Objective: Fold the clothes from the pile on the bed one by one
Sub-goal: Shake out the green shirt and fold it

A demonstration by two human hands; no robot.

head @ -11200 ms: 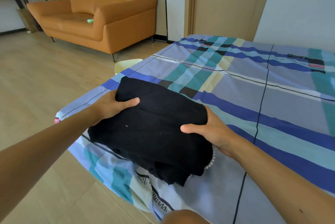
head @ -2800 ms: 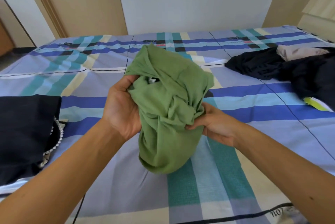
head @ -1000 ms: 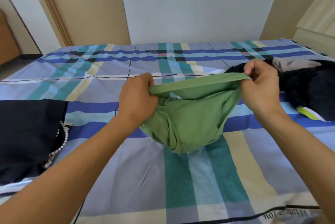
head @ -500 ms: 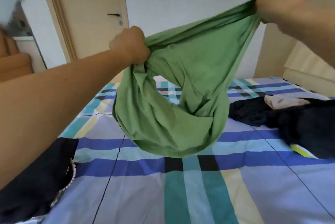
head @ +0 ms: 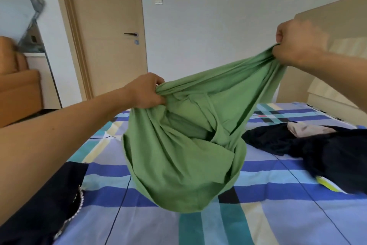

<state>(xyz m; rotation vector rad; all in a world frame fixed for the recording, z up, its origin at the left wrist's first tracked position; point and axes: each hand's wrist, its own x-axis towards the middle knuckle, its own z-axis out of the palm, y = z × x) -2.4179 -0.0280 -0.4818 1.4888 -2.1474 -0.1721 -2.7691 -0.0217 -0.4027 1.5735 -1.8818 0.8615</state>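
A green garment (head: 184, 157) hangs bunched in the air above the bed (head: 268, 215), which has a blue, teal and cream plaid sheet. My left hand (head: 147, 91) grips its edge at the centre left. My right hand (head: 297, 44) grips the other end, higher up at the right, so the edge stretches between them. The garment's lower part sags in a twisted loop, almost down to the sheet. A pile of dark clothes (head: 317, 149) with a beige piece on top lies on the bed at the right. A folded black garment (head: 41, 205) with a beaded trim lies at the lower left.
A closed wooden door (head: 111, 32) stands behind the bed at the left. The wooden headboard (head: 327, 62) rises at the right. Part of an orange sofa (head: 17, 90) shows at the far left edge.
Both hands have come lower than half a second ago, the right hand dropping from the top edge. The green garment still hangs between them and sags closer to the sheet.
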